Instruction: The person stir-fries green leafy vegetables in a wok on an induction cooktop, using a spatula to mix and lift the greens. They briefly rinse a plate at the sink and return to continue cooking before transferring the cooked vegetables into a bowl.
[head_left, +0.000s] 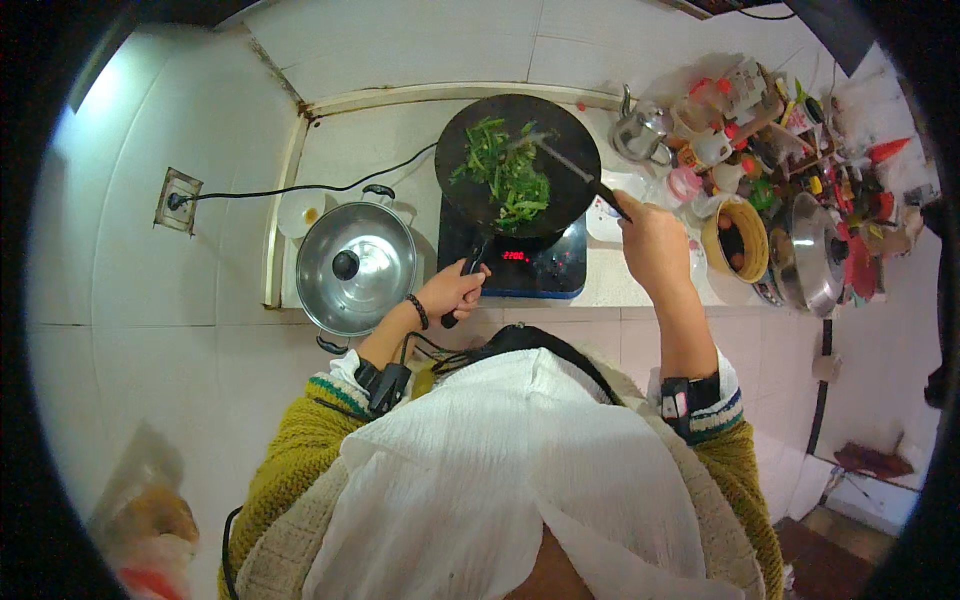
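A dark wok (469, 199) rests on a black induction cooker (461, 247) whose red display is lit. My left hand (452, 291) grips the black wok handle (474, 262) at the near side. Chopped green leafy vegetables (517, 176) lie in the left and middle of the wok. My right hand (656, 238) holds the black handle of a metal spatula (568, 163), which reaches into the wok over its right rim. The spatula's head is at the upper right of the greens, partly blurred.
Left of the cooker stands a lidded steel pot (375, 300); behind it is a small white bowl (301, 214). A black cord (315, 187) runs to the wall socket (178, 201). To the right are a steel kettle (637, 133), a yellow container (714, 240), a steel lid (806, 255) and cluttered bottles.
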